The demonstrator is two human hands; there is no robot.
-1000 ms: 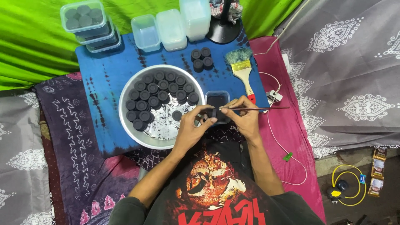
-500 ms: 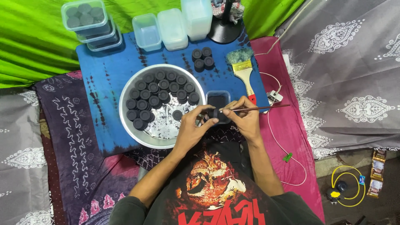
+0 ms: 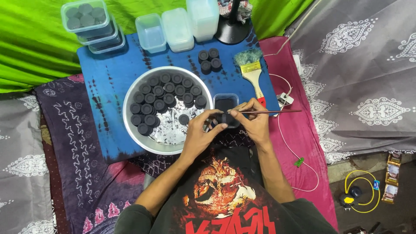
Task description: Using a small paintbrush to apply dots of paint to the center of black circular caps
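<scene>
My left hand (image 3: 203, 132) grips a small round black piece (image 3: 226, 118) over my lap. My right hand (image 3: 255, 121) pinches a thin brush (image 3: 271, 112) whose tip meets that piece and whose handle points right. Left of my hands a metal bowl (image 3: 138, 138) holds several black round pieces (image 3: 164, 94). A small clear tub of black liquid (image 3: 225, 103) stands just beyond my fingers.
A blue dyed cloth (image 3: 108, 82) covers the work area. A few black pieces (image 3: 209, 60) and a wide paintbrush (image 3: 251, 69) lie on it. Clear plastic boxes (image 3: 175, 28), some filled with pieces (image 3: 86, 16), line the far edge beside a black lamp base (image 3: 231, 32). A white cable (image 3: 288, 134) runs right.
</scene>
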